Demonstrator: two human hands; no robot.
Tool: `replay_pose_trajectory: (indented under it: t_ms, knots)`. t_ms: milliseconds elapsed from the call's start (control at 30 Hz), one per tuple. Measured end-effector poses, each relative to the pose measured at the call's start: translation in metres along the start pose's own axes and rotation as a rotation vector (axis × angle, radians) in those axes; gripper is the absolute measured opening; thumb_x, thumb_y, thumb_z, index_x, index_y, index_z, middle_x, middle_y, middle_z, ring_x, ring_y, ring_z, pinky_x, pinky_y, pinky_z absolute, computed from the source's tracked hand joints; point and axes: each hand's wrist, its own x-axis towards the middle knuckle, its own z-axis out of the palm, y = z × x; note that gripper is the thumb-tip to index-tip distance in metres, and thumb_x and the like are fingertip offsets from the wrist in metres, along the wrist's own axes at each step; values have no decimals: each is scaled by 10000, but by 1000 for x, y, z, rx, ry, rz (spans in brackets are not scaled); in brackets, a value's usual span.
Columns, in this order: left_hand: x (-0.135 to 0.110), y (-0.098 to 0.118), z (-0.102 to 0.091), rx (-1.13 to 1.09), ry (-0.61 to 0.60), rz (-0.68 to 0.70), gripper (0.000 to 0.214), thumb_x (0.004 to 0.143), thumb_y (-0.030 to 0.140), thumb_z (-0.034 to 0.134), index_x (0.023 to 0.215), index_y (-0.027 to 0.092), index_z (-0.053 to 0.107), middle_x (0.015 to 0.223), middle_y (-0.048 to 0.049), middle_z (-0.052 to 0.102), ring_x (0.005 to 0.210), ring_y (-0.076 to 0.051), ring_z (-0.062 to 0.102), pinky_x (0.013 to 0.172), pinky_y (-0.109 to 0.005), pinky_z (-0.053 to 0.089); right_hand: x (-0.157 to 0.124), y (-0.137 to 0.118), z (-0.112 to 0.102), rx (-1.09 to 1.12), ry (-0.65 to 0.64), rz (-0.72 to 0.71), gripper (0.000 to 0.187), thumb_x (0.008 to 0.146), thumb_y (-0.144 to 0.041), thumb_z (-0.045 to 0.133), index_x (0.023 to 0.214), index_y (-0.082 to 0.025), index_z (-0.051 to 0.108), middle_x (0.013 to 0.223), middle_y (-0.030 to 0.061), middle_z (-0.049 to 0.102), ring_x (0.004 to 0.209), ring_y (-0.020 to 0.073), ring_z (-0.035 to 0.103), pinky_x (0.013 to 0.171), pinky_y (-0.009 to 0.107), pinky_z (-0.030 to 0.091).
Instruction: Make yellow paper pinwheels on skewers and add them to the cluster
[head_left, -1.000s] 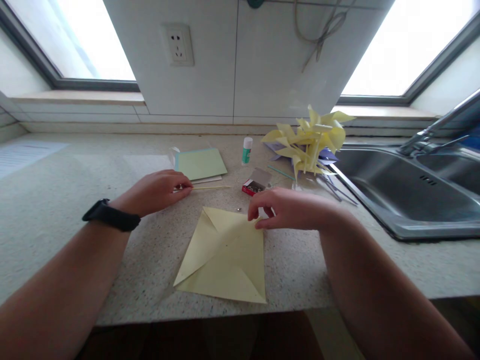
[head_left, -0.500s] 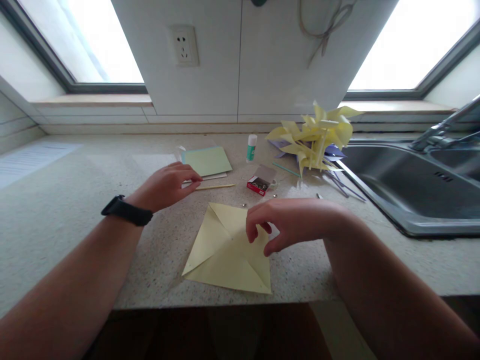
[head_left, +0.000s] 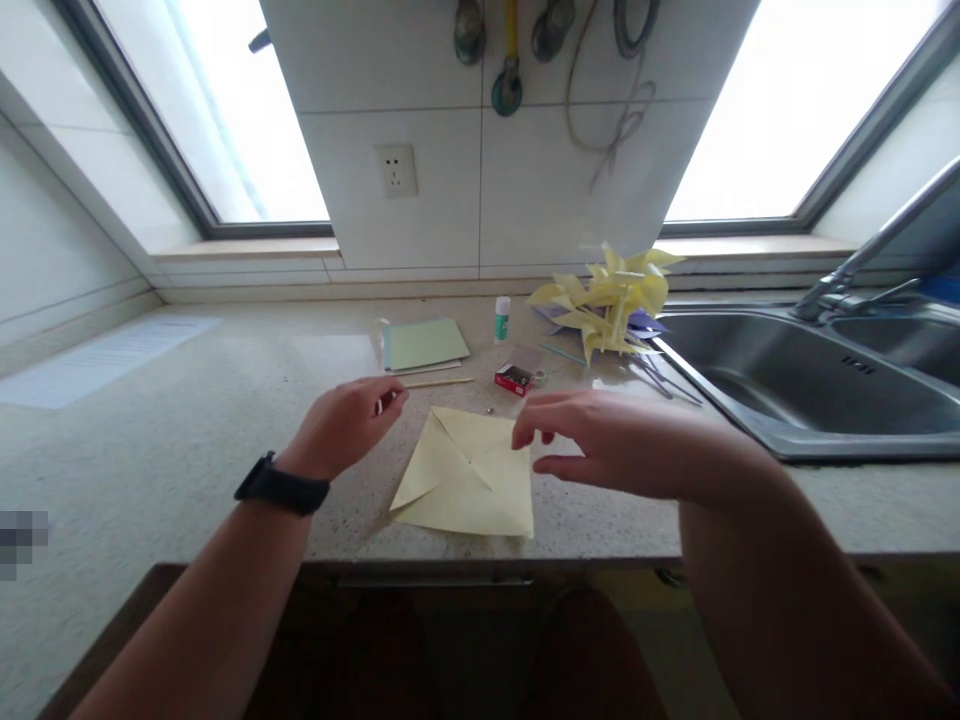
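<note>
A pale yellow square of paper point(head_left: 465, 490), cut along its diagonals, lies flat near the counter's front edge. My left hand point(head_left: 349, 425), wearing a black wristband, hovers left of its far corner, fingers loosely curled and nothing visible in them. Over the paper's right edge is my right hand point(head_left: 570, 435), its thumb and fingers apart and holding nothing that I can see. Just beyond the paper sits a tiny metal piece point(head_left: 490, 410). A small red box point(head_left: 513, 379) stands behind it. Beyond my left fingertips lies a thin wooden stick point(head_left: 442, 382).
Farther back are a stack of coloured paper point(head_left: 426, 345) and a glue stick point(head_left: 502, 320). Yellow paper pinwheels point(head_left: 611, 300) are heaped at the back right, beside the steel sink point(head_left: 780, 370). A printed sheet point(head_left: 105, 360) lies far left.
The view has tilted up and shifted. My left hand has drawn back from the wooden stick toward me. My right hand has moved right, from over the paper to its right edge, with its fingers straighter.
</note>
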Motion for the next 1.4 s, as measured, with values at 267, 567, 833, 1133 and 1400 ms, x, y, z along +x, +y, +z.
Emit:
replay_pose_trajectory:
  t_ms: [267,567,833,1133,1400]
  knots:
    - [-113,54,0,-217,56,-205,350,1022,433,442,884,208,673,806,-30,706,731,-187,645,675,-279,448,-59,-26,62,45,122,52,450,919,-218,637,1363,-270,582,1428,43,627,1344,241,535,1131,402,421]
    - [-195,111,53,-1211,-268,-590,524,912,672,598,891,165,730,732,-44,675,661,-161,585,587,-246,419,-65,-45,129,73,436,50,338,882,-119,659,1181,-275,634,1200,14,715,1136,242,594,1015,446,440]
    - [-183,143,55,-1653,-189,-791,624,906,710,567,1119,131,665,1027,-135,741,815,-211,690,625,-292,527,-77,-60,144,182,532,-27,196,901,-171,684,1053,-294,664,1083,10,722,1086,237,605,978,441,451]
    - [-178,147,48,-1680,-43,-947,457,759,471,834,1017,158,623,916,-51,741,667,-140,669,557,-236,494,-84,-67,137,272,580,-12,127,937,-193,612,1022,-273,661,1016,33,726,980,205,660,884,395,538]
    - [-185,133,38,-1574,-34,-882,531,790,626,762,949,151,585,829,-63,737,618,-140,632,504,-238,464,-35,-17,95,197,591,287,89,959,-238,626,1010,-188,679,971,50,717,898,193,677,829,382,562]
